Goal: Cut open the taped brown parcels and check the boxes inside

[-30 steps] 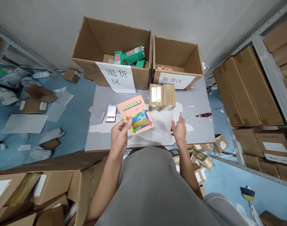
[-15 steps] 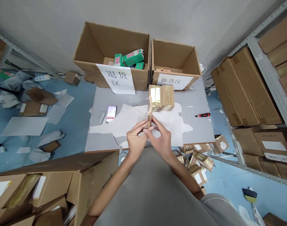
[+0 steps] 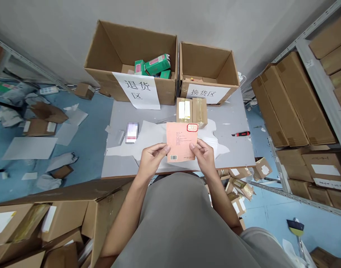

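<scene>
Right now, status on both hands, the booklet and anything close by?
Left hand, right hand: pinching opposite sides of pink booklet. Barcode faces camera. Two small taped boxes beyond, partly hidden by it.

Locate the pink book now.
Near the head view's centre, the pink book is held between the left hand and right hand, in front of two taped boxes.

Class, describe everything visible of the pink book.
The pink book looks like paper and appears closed. The visible side bears small dark print, a barcode lower left and a red-bordered label upper right. It is held facing the camera over the table, its left edge pinched by the left hand, its right edge by the right hand.
</scene>
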Action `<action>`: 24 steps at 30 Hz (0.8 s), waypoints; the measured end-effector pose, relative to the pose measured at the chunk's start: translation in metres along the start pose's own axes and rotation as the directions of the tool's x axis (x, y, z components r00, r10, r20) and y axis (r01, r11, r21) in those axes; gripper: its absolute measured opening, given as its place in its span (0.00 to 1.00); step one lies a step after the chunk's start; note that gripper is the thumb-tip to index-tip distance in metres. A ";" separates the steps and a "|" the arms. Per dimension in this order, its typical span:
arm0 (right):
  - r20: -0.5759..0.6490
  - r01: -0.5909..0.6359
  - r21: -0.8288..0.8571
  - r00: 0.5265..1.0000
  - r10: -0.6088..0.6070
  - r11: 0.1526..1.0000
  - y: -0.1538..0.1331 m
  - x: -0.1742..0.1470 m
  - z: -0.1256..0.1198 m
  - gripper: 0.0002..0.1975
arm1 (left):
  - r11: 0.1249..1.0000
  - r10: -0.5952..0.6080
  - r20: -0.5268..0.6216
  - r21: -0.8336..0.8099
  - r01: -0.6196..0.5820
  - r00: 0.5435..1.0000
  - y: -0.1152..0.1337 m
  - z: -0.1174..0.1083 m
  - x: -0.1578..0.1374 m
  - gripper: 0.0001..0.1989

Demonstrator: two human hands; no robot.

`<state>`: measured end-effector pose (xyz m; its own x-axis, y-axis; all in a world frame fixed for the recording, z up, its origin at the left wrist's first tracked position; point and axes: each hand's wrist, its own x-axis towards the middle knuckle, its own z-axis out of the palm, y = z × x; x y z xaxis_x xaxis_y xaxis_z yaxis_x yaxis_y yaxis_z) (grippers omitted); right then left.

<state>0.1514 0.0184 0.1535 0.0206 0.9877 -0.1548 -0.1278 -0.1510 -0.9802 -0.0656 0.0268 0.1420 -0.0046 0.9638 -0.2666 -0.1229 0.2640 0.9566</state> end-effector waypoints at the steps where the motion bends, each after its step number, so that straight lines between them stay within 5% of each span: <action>1: -0.005 0.000 -0.014 1.000 0.000 1.000 0.003 0.001 -0.001 0.30 | 1.000 0.008 -0.017 0.002 -0.008 1.000 0.000 0.002 -0.001 0.31; 6: -0.172 0.086 -0.229 0.977 -0.127 0.970 0.013 0.005 0.002 0.31 | 0.995 0.095 -0.164 0.055 -0.087 0.982 -0.007 0.016 -0.001 0.32; 8: -0.139 0.096 -0.255 0.981 -0.135 0.962 0.014 0.003 0.009 0.30 | 0.983 0.165 -0.193 0.111 -0.145 0.967 -0.009 0.024 -0.003 0.30; 11: -0.035 0.071 -0.190 0.996 -0.079 0.979 0.016 0.000 0.021 0.32 | 0.959 0.249 -0.102 0.163 -0.231 0.963 -0.012 0.037 -0.008 0.26; 14: -0.079 0.036 -0.118 0.996 -0.045 0.992 0.022 0.003 0.022 0.31 | 0.954 0.252 0.010 0.162 -0.251 0.968 -0.014 0.044 -0.009 0.23; 18: -0.143 0.014 -0.061 0.989 -0.023 0.998 0.030 0.015 0.004 0.30 | 0.986 0.154 -0.010 0.062 -0.153 0.988 -0.018 0.035 0.004 0.26; 24: -0.141 -0.058 0.003 0.988 0.058 0.998 0.029 0.026 -0.021 0.30 | 0.989 0.144 -0.207 0.015 -0.144 0.968 -0.016 0.000 0.025 0.31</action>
<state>0.1687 0.0391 0.1186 0.1524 0.9618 -0.2274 -0.1322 -0.2081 -0.9691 -0.0633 0.0470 0.1204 -0.2279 0.9629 -0.1447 -0.1061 0.1232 0.9867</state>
